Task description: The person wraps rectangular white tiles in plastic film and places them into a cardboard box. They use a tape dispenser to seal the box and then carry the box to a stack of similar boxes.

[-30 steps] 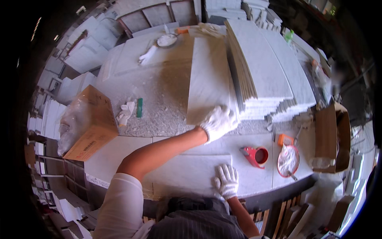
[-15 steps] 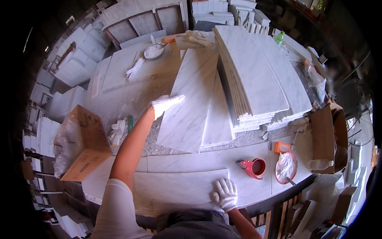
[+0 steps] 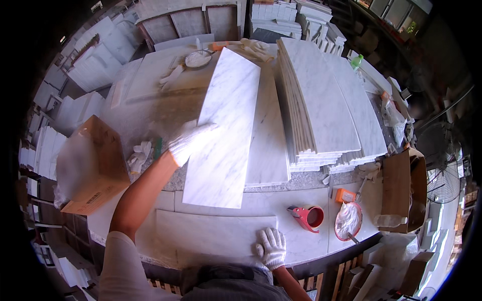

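Note:
My left hand (image 3: 190, 141), in a white glove, grips the left long edge of a long white marble slab (image 3: 226, 130) that is lifted and angled over the workbench. Under it lies another flat slab (image 3: 268, 145), and to the right stands a tall stack of marble slabs (image 3: 326, 105). My right hand (image 3: 271, 246), also gloved, rests with fingers spread on a flat slab (image 3: 211, 233) at the near edge of the bench.
A cardboard box (image 3: 93, 163) sits at the left, with spare white gloves (image 3: 139, 154) beside it. A red tape dispenser (image 3: 309, 216), an orange-rimmed bowl (image 3: 348, 221) and an open carton (image 3: 404, 188) are at the right. More slabs line the floor.
My left hand moved from the near end of the stack out to the left edge of one slab and has lifted and swung that slab leftward toward me. My right hand stayed put.

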The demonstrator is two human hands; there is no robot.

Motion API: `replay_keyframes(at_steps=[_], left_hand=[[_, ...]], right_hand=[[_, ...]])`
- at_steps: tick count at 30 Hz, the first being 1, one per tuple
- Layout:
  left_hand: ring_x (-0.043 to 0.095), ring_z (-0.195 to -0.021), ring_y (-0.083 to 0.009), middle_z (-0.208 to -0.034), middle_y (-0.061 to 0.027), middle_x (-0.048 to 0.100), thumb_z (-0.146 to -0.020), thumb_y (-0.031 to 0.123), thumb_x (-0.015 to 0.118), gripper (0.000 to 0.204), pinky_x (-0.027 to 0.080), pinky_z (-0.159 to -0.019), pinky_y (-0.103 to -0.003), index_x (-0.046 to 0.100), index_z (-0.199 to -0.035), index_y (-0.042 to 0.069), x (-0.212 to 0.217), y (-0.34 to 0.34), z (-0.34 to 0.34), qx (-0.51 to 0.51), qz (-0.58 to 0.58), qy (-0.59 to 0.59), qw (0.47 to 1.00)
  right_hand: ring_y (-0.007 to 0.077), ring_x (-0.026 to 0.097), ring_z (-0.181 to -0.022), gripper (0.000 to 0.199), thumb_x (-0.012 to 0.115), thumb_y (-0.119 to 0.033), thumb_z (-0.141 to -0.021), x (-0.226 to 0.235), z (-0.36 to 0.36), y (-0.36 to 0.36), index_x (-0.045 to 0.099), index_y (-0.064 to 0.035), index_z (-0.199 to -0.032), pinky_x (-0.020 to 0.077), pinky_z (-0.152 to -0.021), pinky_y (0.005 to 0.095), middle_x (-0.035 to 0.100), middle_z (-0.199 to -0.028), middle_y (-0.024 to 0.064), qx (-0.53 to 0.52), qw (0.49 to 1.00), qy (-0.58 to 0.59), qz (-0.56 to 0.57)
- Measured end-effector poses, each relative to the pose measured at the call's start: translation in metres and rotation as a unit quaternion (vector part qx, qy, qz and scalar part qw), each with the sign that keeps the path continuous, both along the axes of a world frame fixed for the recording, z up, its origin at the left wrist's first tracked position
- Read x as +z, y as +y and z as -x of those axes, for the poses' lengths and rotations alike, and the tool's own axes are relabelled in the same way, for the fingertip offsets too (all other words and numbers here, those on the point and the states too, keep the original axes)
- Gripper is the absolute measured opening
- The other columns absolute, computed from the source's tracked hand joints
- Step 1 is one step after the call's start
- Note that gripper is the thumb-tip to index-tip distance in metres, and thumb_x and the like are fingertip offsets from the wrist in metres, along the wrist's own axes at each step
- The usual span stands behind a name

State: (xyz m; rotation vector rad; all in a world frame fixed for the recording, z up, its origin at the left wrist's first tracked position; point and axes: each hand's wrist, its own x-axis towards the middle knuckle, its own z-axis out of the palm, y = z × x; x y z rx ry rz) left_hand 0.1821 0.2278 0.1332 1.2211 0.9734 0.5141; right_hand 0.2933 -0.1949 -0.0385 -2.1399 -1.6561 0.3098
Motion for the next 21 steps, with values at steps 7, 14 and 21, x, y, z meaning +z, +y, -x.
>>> replay_keyframes(at_steps=[7, 14, 21], left_hand=[[0.061, -0.09, -0.0102, -0.099, -0.0041, 0.068, -0.089, 0.012, 0.066, 0.031, 0.05, -0.079, -0.028, 0.063, -0.115, -0.005, 0.073, -0.102, 0.129, -0.007, -0.133, 0.119, 0.984], [0.066, -0.08, -0.0326, -0.092, -0.0193, 0.067, -0.083, 0.033, 0.073, 0.039, 0.053, -0.074, -0.038, 0.068, -0.103, -0.001, 0.106, -0.201, 0.185, -0.202, -0.299, 0.382, 0.851], [0.065, -0.087, -0.0251, -0.097, -0.0098, 0.068, -0.087, 0.038, 0.064, 0.035, 0.053, -0.074, -0.037, 0.069, -0.105, 0.008, 0.007, -0.243, 0.203, -0.38, -0.508, 0.331, 0.698]], right_hand=[[0.0358, 0.048, -0.127, 0.05, 0.059, -0.035, -0.087, -0.004, 0.003, 0.0, 0.058, -0.0118, -0.132, 0.0325, -0.109, 0.0525, 0.055, -0.135, 0.014, -0.015, 1.0, -0.024, -0.006], [0.0385, 0.047, -0.128, 0.048, 0.062, -0.018, -0.083, -0.005, -0.002, -0.008, 0.059, -0.0079, -0.129, 0.0336, -0.11, 0.0508, 0.054, -0.136, 0.0169, -0.005, 1.0, 0.002, -0.012], [0.0413, 0.055, -0.112, 0.03, 0.061, -0.015, -0.084, -0.019, -0.013, -0.014, 0.068, -0.006, -0.111, 0.0402, -0.099, 0.0515, 0.064, -0.114, 0.019, 0.012, 0.999, 0.019, -0.039]])
